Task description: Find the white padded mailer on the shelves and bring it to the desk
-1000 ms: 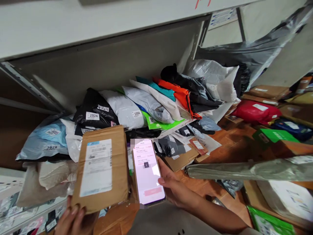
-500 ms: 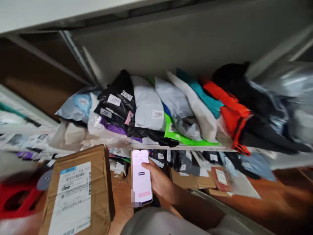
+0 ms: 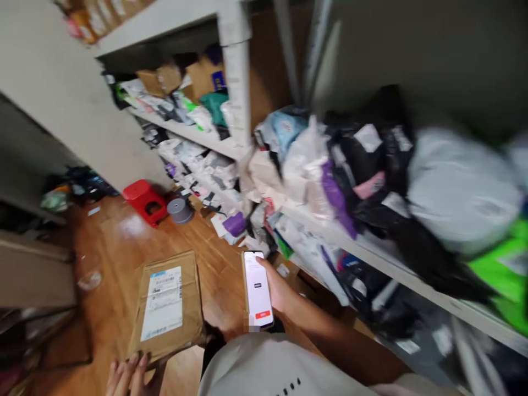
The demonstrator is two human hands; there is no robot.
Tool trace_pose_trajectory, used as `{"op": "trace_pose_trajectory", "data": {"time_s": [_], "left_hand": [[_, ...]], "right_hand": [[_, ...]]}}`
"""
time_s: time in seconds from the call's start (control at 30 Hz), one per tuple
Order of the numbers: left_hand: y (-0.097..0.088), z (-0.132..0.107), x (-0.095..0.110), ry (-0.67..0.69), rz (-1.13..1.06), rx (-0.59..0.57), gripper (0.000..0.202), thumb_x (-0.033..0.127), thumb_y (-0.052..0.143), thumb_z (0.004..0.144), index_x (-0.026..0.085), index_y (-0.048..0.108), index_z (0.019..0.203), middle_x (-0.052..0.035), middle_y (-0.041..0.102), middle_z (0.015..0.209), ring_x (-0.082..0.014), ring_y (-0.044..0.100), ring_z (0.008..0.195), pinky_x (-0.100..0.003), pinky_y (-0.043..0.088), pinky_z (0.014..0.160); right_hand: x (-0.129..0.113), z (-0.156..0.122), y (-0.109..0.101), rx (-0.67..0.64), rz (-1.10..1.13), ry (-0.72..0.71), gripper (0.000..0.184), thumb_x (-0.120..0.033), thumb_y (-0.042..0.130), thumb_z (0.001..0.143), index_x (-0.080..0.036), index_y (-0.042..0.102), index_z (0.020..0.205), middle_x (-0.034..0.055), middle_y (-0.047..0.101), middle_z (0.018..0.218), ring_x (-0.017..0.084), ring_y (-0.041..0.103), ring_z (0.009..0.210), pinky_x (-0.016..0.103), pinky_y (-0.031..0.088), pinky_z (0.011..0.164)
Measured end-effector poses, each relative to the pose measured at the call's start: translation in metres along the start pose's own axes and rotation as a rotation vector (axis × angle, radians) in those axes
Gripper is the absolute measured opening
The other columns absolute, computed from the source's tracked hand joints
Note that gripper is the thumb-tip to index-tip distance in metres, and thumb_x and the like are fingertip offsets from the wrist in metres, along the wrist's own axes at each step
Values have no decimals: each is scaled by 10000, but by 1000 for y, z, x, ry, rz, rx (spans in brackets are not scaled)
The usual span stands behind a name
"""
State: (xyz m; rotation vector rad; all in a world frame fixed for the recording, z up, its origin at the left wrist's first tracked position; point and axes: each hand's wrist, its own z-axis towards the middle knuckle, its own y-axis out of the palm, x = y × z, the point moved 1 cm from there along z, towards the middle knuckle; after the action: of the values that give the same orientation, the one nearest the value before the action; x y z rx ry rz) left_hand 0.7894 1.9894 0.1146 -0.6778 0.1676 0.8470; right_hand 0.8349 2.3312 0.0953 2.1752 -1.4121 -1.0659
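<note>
My right hand [image 3: 274, 283] is closed round a smartphone [image 3: 259, 291], held upright in front of my body. Its thumb lies on the upper part of the lit screen, which has a red button near the bottom. On the left is a brown cardboard box [image 3: 192, 308] with a white shipping label [image 3: 163, 302]. My left hand [image 3: 127, 377] grips the box at its near left corner, with fingertips showing along the edge. The palm and thumb of that hand are out of sight.
White shelving [image 3: 235, 148] packed with bagged parcels runs along the right and far side. A red plastic stool [image 3: 144, 201] and a grey round stool [image 3: 180, 210] stand on the wooden floor [image 3: 111, 242]. A large carton [image 3: 37, 269] is at the left edge.
My view has swung left, bringing the floor and stools into sight. The box looks smaller and farther off, and my left fingers now show. The screen's bottom button has turned from pale pink to red.
</note>
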Motion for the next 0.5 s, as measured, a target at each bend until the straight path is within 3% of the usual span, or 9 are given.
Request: {"op": "trace_pose_trajectory", "data": {"time_s": [0.13,0.2,0.33,0.43,0.5], "left_hand": [[-24,-56,-62,-124,94,-30,525,71,864,592,144,575,1023,-64,570,902,-180,570,841,-417,423,1087],[-37,-82,-100,-172,142,-30,440,83,852,625,155,550,936,-55,529,939,-169,542,897,-419,416,1106],[-73,-121,-178,-256,231,-30,315,81,781,727,135,549,933,-56,495,985,-173,506,996,-430,410,1128],[-103,-145,-227,-311,293,-68,191,68,693,813,119,572,953,-52,503,1019,-164,508,1029,-442,379,1158],[-122,-164,-256,-350,351,-107,156,56,657,840,112,591,970,-49,508,1043,-157,514,1040,-444,360,1174]], "right_hand": [[48,29,69,-186,-52,100,327,-496,566,853,-181,640,804,4,665,604,168,599,548,275,454,588],[80,49,109,-318,-101,166,345,-491,560,847,-165,674,858,42,717,693,207,651,634,311,490,655],[160,89,199,-546,-188,367,431,-523,655,750,-145,713,950,106,764,915,306,693,914,407,505,868],[225,117,263,-627,-283,542,610,-603,747,624,-145,724,1026,148,747,1056,375,654,1063,489,465,980],[266,136,300,-663,-353,584,704,-630,759,600,-145,711,1107,167,719,1144,392,611,1152,513,429,1035]]}}
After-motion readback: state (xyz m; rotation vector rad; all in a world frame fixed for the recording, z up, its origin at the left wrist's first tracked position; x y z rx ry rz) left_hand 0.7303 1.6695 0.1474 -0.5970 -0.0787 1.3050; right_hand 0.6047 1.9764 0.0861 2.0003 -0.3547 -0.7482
